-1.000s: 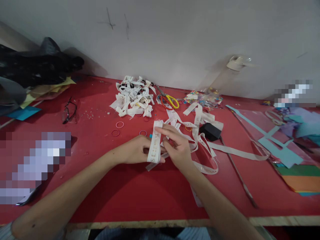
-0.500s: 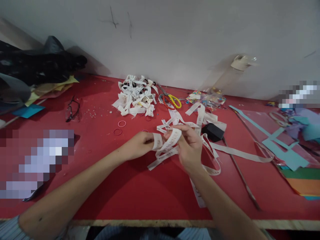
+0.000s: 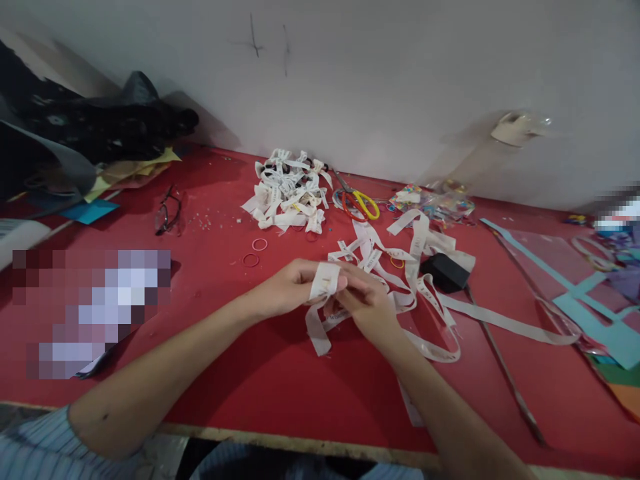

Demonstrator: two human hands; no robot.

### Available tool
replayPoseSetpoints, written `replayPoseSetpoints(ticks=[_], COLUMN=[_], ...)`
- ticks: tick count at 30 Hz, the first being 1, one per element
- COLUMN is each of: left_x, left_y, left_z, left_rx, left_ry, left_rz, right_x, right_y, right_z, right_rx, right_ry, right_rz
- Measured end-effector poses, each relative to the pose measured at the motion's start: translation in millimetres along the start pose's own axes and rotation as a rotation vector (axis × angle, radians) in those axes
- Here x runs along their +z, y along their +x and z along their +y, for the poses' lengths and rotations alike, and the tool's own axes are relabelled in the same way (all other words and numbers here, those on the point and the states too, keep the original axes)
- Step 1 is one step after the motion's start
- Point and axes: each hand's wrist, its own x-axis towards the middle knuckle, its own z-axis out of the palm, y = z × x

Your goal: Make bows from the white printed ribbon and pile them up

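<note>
My left hand (image 3: pixel 287 288) is closed on a white printed ribbon (image 3: pixel 325 281), which lies wrapped over its fingers. From the other side my right hand (image 3: pixel 373 303) pinches the same ribbon, and the two hands meet. A loose ribbon end hangs below them over the red table (image 3: pixel 280 387). Just beyond my right hand, more printed ribbon (image 3: pixel 420 243) lies in a tangle beside a black block (image 3: pixel 446 272). Farther back is a pile of tied white ribbon bows (image 3: pixel 287 190), some with black bands. The inner fingertips are partly hidden by the ribbon.
Scissors with red and yellow handles (image 3: pixel 360 203) lie right of the bows. A pink elastic band (image 3: pixel 259 245) and eyeglasses (image 3: pixel 168 210) are on the left. A thin rod (image 3: pixel 510 373) crosses the right side, near blue cut pieces (image 3: pixel 600 317). A wall (image 3: pixel 380 93) stands behind.
My hands have come together, and the ribbon loop that stood up between them is now drawn flat around my left fingers. The whole view has shifted, so the table's things appear farther right.
</note>
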Motion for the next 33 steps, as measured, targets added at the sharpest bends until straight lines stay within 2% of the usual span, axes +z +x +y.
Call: replayPoseSetpoints(ticks=[3, 7, 9, 15, 20, 22, 26, 33], left_x=[-0.8, -3.3, -4.7, -8.1, -6.5, -5.8, -4.7, -5.8], left_y=[-1.5, -0.2, 1.7, 5.1, 5.2, 4.3, 1.1, -4.2], left_z=[-1.3, -4.1, -5.3, -8.2, -6.8, -6.2, -4.7, 0.7], left_rx=[-0.014, 0.030, 0.029, -0.046, -0.051, -0.043, -0.070, -0.132], left_ry=[0.019, 0.017, 0.028, -0.048, -0.063, -0.046, -0.004, 0.079], left_rz=[-0.059, 0.058, 0.091, 0.063, 0.141, 0.091, -0.088, -0.262], right_x=[-3.5, -3.8, -2.7, -4.5, -8.9, -9.8, -9.9, -7.0], right_y=[-2.2, -3.1, -1.6, 2.6, 0.6, 0.5, 2.3, 1.4], right_z=[-0.1, 1.5, 2.6, 5.4, 7.5, 7.4, 6.9, 8.5], right_rx=[-0.104, -0.173, -0.201, -0.313, -0.274, -0.245, -0.226, -0.235], right_ry=[-0.114, -0.114, -0.192, -0.360, -0.361, -0.341, -0.310, -0.254], right_rz=[-0.010, 0.013, 0.060, 0.198, 0.329, 0.385, 0.461, 0.465])
